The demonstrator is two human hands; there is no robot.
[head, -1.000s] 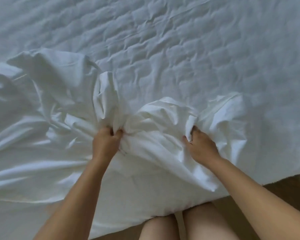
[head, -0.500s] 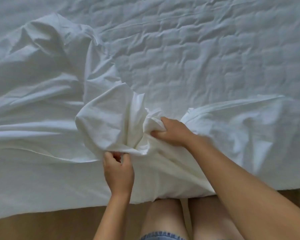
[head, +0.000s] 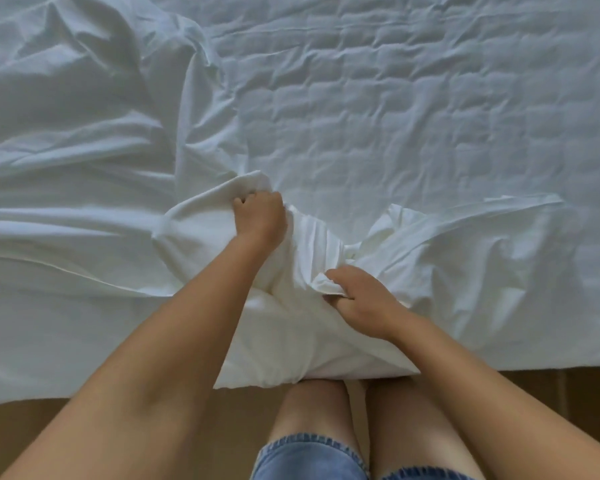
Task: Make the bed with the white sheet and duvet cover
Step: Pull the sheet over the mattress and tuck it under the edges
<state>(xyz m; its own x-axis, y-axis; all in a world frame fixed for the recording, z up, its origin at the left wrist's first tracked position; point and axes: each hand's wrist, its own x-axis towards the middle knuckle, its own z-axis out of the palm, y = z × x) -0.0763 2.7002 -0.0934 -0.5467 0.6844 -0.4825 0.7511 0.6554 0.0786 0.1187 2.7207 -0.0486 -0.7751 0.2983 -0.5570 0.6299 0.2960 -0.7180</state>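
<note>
Our left hand (head: pixel 260 218), just off centre toward 10 o'clock, is closed in a fist around a bunched fold of the loose white duvet cover (head: pixel 84 150), knuckles up and thumb tucked against the cloth. Our right hand (head: pixel 366 304), toward 4 o'clock, pinches another fold of the same cover between thumb and curled fingers. Between the two hands the cloth stands in tight pleats, and below them it hangs over the bed's near edge at 6 o'clock. From the grips the cover spreads in broad rumpled folds out to 9 and up to 11 o'clock, with a flatter flap reaching toward 3 o'clock. The white sheet (head: pixel 413 116) lies spread over the mattress from 12 to 3 o'clock, finely creased. At 6 o'clock we see brown floor (head: pixel 229 438), our bare legs (head: pixel 312 407) and denim shorts (head: pixel 305 459).
</note>
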